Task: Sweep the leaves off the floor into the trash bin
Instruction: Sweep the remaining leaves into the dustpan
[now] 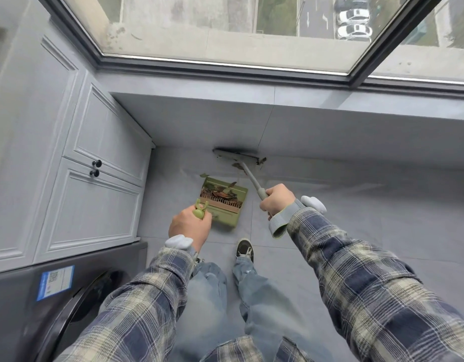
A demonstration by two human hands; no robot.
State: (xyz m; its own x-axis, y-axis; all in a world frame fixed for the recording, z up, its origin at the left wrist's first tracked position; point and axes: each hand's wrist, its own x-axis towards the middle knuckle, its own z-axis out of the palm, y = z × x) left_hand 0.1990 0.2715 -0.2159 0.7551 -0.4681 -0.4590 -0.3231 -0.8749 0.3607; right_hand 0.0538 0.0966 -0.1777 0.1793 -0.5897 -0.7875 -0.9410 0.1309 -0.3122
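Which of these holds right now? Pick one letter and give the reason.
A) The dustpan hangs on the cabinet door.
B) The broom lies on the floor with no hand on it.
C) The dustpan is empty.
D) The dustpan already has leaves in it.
D: brown leaves lie inside the dustpan, whose handle the left hand grips, while the right hand holds the broom.

Green dustpan (227, 202), brown leaves (220, 192) — grey floor (330, 205), blue-beige plaid sleeves (369, 278)
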